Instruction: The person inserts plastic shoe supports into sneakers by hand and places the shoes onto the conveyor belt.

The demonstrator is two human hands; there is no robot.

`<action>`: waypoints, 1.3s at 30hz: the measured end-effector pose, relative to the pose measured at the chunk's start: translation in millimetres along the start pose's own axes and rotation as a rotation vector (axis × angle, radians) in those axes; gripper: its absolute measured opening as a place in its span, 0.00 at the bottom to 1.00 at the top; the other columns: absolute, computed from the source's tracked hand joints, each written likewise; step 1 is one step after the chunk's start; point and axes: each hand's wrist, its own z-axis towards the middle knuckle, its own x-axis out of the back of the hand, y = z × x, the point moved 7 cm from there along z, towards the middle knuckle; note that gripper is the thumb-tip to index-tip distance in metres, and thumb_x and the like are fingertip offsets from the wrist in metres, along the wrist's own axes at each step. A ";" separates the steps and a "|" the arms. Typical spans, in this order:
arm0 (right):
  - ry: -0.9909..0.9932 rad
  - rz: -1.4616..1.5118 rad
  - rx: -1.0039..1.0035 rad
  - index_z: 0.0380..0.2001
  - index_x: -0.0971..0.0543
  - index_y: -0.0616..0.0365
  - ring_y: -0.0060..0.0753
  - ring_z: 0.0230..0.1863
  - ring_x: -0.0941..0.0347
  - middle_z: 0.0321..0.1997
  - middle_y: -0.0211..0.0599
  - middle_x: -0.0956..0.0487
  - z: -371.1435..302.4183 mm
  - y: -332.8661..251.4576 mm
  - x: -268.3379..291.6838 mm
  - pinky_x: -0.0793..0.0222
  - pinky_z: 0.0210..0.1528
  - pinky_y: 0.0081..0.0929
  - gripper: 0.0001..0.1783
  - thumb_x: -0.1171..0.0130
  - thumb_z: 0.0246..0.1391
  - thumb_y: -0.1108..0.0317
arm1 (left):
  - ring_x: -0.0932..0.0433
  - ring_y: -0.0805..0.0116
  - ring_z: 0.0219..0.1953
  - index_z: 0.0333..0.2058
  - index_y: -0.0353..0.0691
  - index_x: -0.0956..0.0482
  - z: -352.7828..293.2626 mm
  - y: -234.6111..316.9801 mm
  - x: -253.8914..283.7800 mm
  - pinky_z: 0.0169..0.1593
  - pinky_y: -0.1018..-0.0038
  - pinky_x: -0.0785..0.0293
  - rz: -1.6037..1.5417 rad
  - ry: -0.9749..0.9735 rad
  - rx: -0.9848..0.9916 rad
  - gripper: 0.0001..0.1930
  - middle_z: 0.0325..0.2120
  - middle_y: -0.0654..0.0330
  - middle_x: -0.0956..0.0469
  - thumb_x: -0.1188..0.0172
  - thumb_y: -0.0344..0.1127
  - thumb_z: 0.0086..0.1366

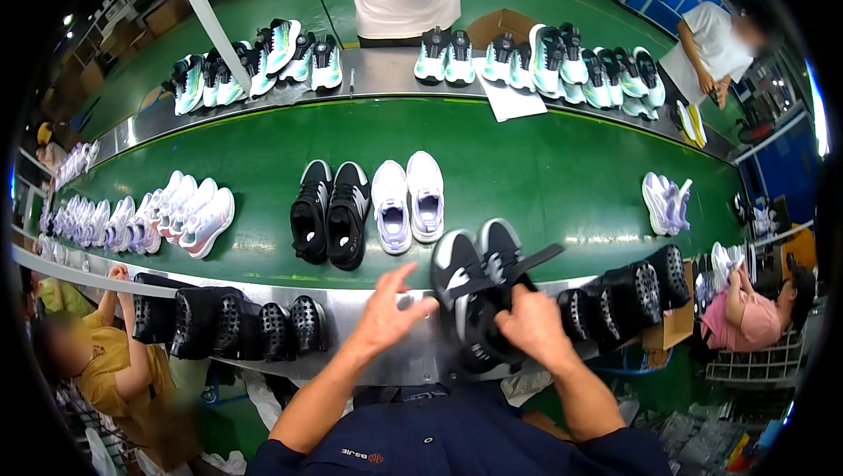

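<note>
A pair of black and grey sneakers stands at the near edge of the green surface, toes pointing away from me. My right hand (531, 322) is closed on the heel end of the right sneaker (502, 252), some of its fingers hidden by the collar. A dark strap on that sneaker sticks out loose to the right. My left hand (386, 311) is just left of the left sneaker (458, 270), holding nothing, with thumb and fingers apart. Farther left stand a black pair of sneakers (348, 204) and a white and lilac pair (426, 199).
Black studded-soled shoes (233, 325) line the metal ledge (351, 366) left of me, more (628, 296) on the right. White sneakers (189, 212) fill the left of the green surface (562, 177). Opposite, a person (404, 2) handles a shoe behind rows of sneakers (549, 59).
</note>
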 end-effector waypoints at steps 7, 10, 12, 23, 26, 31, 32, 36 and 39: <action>-0.016 0.177 0.153 0.34 0.24 0.67 0.59 0.37 0.19 0.35 0.58 0.18 -60.6 -68.2 -97.8 0.24 0.41 0.50 0.14 0.38 0.55 0.64 | 0.28 0.42 0.60 0.57 0.36 0.24 -43.3 -37.9 -13.5 0.64 0.58 0.32 0.225 -0.061 -0.063 0.34 0.55 0.39 0.26 0.29 0.50 0.57; 0.145 0.357 0.203 0.42 0.24 0.64 0.57 0.40 0.21 0.37 0.52 0.20 -88.1 -53.2 -85.8 0.25 0.44 0.48 0.13 0.40 0.57 0.68 | 0.21 0.48 0.45 0.41 0.34 0.17 -79.3 -12.5 4.3 0.48 0.59 0.24 0.597 -0.091 0.054 0.19 0.37 0.46 0.19 0.29 0.42 0.56; 0.269 0.385 0.113 0.47 0.24 0.62 0.58 0.44 0.24 0.40 0.52 0.21 -96.6 -21.7 -78.9 0.28 0.49 0.49 0.16 0.40 0.54 0.71 | 0.23 0.55 0.33 0.28 0.37 0.19 -99.6 21.8 -3.3 0.36 0.59 0.26 0.764 0.131 -0.303 0.09 0.26 0.53 0.23 0.29 0.35 0.55; 0.089 0.362 0.082 0.42 0.28 0.61 0.67 0.40 0.23 0.34 0.60 0.20 -39.9 21.4 -132.6 0.29 0.42 0.57 0.16 0.39 0.51 0.68 | 0.31 0.57 0.39 0.32 0.38 0.24 -47.5 11.6 -130.0 0.42 0.65 0.34 0.997 0.059 -0.755 0.09 0.33 0.55 0.31 0.38 0.33 0.51; -0.041 0.265 0.064 0.37 0.24 0.62 0.67 0.39 0.22 0.31 0.60 0.19 -34.6 8.5 -98.5 0.27 0.43 0.56 0.15 0.39 0.52 0.61 | 0.28 0.52 0.40 0.29 0.37 0.22 -26.4 14.2 -111.7 0.45 0.60 0.31 0.791 -0.029 -0.698 0.08 0.33 0.53 0.28 0.35 0.31 0.50; -0.205 0.183 0.090 0.36 0.19 0.61 0.62 0.40 0.20 0.33 0.56 0.17 -26.9 3.1 -61.2 0.25 0.44 0.53 0.22 0.37 0.55 0.50 | 0.25 0.64 0.24 0.27 0.33 0.19 29.7 9.1 -78.5 0.32 0.64 0.29 0.380 -0.349 -0.101 0.10 0.19 0.52 0.25 0.33 0.35 0.58; -0.178 0.187 0.094 0.38 0.18 0.61 0.61 0.39 0.19 0.33 0.55 0.17 -26.8 4.8 -64.5 0.25 0.43 0.52 0.23 0.38 0.56 0.49 | 0.33 0.72 0.20 0.24 0.33 0.21 35.2 3.4 -79.5 0.27 0.68 0.36 0.334 -0.406 -0.034 0.12 0.14 0.61 0.31 0.33 0.35 0.61; -0.072 0.170 0.063 0.35 0.19 0.61 0.60 0.37 0.19 0.31 0.53 0.16 -30.3 4.5 -73.1 0.25 0.42 0.53 0.21 0.42 0.60 0.50 | 0.36 0.76 0.21 0.19 0.37 0.24 43.8 -13.5 -79.1 0.24 0.71 0.44 0.128 -0.480 0.244 0.16 0.16 0.67 0.30 0.35 0.36 0.65; -0.077 0.142 0.026 0.36 0.20 0.61 0.60 0.37 0.19 0.31 0.52 0.17 -32.7 5.6 -76.2 0.24 0.42 0.52 0.22 0.44 0.61 0.49 | 0.36 0.76 0.21 0.21 0.37 0.23 45.8 -18.9 -84.1 0.25 0.72 0.44 0.126 -0.506 0.267 0.15 0.16 0.67 0.29 0.35 0.37 0.65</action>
